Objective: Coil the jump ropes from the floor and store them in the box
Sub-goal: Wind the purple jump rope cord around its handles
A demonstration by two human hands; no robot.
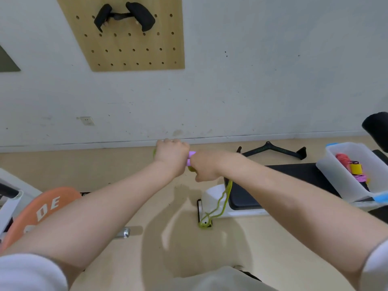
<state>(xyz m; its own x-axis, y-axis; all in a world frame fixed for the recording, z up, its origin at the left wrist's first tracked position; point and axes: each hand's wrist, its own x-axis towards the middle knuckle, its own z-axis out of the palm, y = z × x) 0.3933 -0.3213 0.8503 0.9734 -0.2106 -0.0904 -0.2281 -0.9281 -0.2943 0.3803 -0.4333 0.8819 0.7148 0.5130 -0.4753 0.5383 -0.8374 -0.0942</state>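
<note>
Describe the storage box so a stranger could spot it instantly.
Start at the long black padded bench on the right of the floor. At its far right end sits the translucent white plastic box with blue clips at its ends, tilted in view. It is the only container here, already holding coiled red, yellow and pink ropes.

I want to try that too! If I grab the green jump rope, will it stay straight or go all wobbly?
Probably wobbly. The green rope hangs from the right hand in slack, bending loops, so it looks floppy, not stiff. It seems light, since it dangles freely. The pink handle gripped between both hands looks rigid, and the left hand closes round it easily.
</note>
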